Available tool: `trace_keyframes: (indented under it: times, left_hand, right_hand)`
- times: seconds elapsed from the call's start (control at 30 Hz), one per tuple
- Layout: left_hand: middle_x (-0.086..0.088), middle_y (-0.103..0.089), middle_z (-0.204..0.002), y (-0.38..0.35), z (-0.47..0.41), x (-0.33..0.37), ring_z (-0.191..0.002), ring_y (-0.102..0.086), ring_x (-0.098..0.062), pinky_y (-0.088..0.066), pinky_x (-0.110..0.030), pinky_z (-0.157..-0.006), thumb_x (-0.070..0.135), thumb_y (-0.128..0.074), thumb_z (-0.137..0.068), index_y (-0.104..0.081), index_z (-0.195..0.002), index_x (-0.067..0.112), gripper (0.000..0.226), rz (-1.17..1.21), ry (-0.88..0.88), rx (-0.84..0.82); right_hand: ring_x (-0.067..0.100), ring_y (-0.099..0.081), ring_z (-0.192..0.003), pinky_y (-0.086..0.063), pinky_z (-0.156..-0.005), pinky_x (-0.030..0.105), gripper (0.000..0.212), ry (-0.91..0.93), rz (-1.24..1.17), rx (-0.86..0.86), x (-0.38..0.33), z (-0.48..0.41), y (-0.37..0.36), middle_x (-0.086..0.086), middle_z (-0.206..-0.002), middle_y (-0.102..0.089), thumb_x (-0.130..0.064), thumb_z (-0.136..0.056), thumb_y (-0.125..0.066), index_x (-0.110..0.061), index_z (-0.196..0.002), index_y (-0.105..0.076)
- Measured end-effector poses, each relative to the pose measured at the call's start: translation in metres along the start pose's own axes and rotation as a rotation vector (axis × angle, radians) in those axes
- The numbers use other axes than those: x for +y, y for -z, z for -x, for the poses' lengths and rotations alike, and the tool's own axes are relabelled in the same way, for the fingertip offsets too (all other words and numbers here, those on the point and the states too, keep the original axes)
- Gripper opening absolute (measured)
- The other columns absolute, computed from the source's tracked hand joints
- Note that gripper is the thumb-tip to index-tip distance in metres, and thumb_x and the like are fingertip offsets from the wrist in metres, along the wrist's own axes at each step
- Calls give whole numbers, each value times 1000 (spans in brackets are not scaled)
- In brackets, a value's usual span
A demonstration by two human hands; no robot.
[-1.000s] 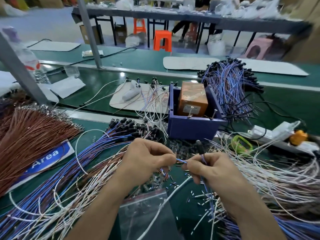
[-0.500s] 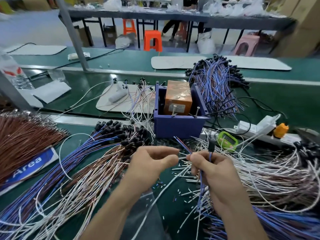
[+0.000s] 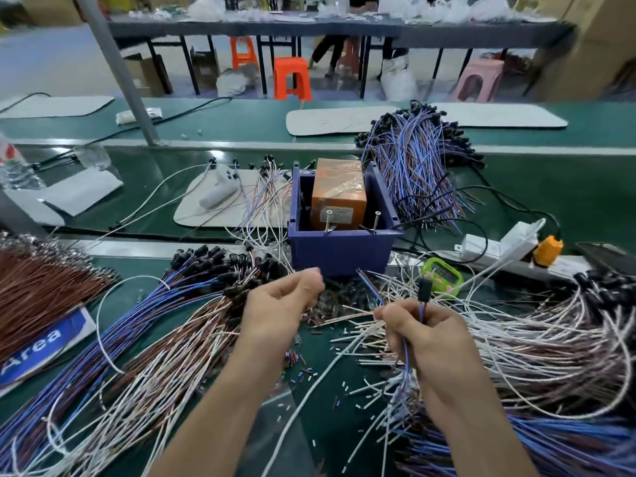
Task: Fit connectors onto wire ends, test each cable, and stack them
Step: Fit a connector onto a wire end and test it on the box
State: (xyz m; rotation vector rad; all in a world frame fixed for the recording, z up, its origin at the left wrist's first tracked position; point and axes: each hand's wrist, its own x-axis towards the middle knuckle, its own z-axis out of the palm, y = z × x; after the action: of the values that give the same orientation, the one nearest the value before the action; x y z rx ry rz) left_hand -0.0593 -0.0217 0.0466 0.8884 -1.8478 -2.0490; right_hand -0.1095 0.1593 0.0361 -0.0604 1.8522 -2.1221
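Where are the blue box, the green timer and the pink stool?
blue box (image 3: pixel 339 251), head view, on its front wall.
green timer (image 3: pixel 443 275), head view, on its face.
pink stool (image 3: pixel 481 65), head view, on its seat.

Two hands: the left hand (image 3: pixel 282 304) and the right hand (image 3: pixel 426 339). One blue cable (image 3: pixel 422 306) with one black connector (image 3: pixel 425 289). One blue box (image 3: pixel 340 251), with one orange block (image 3: pixel 339 197) and two upright screws (image 3: pixel 328 220) in it. Two orange stools (image 3: pixel 292 79) and one pink stool (image 3: pixel 478 79). One green timer (image 3: pixel 442 273), one power strip (image 3: pixel 495 246), one orange plug (image 3: pixel 547 250), one bottle (image 3: pixel 13 166), one "Area" label (image 3: pixel 44 339). Four pale mats (image 3: pixel 344 120). One brown bundle (image 3: pixel 41 287). Loose wires (image 3: pixel 533 339) on the table (image 3: pixel 347 428): too many to count.
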Motion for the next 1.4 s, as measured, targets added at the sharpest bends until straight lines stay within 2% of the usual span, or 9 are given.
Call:
trace_keyframes:
  times: [0.07,0.17,0.3,0.4,0.53,0.63,0.73,1.0,1.4]
  left_hand:
    - [9,-80,-87,-12,7,-2,-75,-71,5,-47,-5,-64,22,-81,-84,-82,-87,24,3,-60,-35,-96]
    - [-3,-80,-82,-27,12,-4,-71,-72,-3,-51,-11,-65,8,-79,-84,-83,-81,15,8,38,-40,-178]
    - [-3,-72,-64,-37,11,-4,-51,-60,-4,-47,-12,-54,3,-77,-84,-80,-72,9,14,187,21,-176]
    - [-7,-76,-72,-43,9,-2,-57,-67,-8,-49,-13,-55,4,-74,-88,-80,-71,10,19,207,24,-102]
    - [-9,-79,-78,-41,-7,4,-62,-74,-17,-51,-18,-48,9,-63,-99,-71,-84,11,16,329,21,144]
    - [-5,-72,-63,-37,-22,9,-43,-60,-15,-47,-21,-42,9,-64,-99,-71,-85,10,15,266,0,243]
    - [-1,-67,-56,-40,-29,9,-41,-48,-9,-45,-20,-44,11,-73,-91,-76,-70,15,22,196,-14,304]
    - [-1,-68,-56,-47,-35,7,-41,-49,-9,-45,-23,-45,11,-74,-89,-74,-55,17,34,149,-38,301]
    - [-5,-68,-58,-47,-42,6,-43,-53,-11,-48,-21,-47,10,-75,-89,-74,-62,13,27,171,-70,253]
  right_hand:
    - [17,-48,-53,-42,-65,25,18,-5,-1,3,3,-3,-4,8,-55,-57,-11,-89,-72,-8,-71,-75]
    - [11,-49,-50,-39,-51,13,22,0,7,-18,7,-3,-15,6,-54,-59,-13,-89,-72,-13,-67,-76]
    - [2,-49,-43,-37,-46,9,22,-17,30,-17,6,-5,-19,8,-57,-65,-18,-89,-74,-15,-67,-77]
    - [0,-47,-37,-36,-42,7,24,-28,-9,53,3,-8,-18,10,-62,-71,-16,-91,-72,-18,-69,-79]
    - [2,-41,-35,-33,-38,8,25,-34,-122,231,2,-19,-15,12,-63,-70,-16,-94,-71,-16,-70,-79]
    - [9,-28,-40,-30,-37,16,26,-38,-195,323,-1,-29,-14,10,-61,-68,-18,-96,-69,-9,-72,-77]
    - [11,-29,-41,-33,-41,15,24,-33,-218,375,-3,-39,-18,7,-58,-65,-16,-96,-69,-8,-74,-74]
    - [4,-45,-41,-36,-46,13,23,-22,-234,379,-2,-48,-22,5,-54,-62,-12,-96,-68,-7,-74,-71]
    - [9,-37,-40,-33,-38,13,21,-37,-229,384,0,-55,-16,6,-54,-62,-13,-96,-69,4,-83,-69]
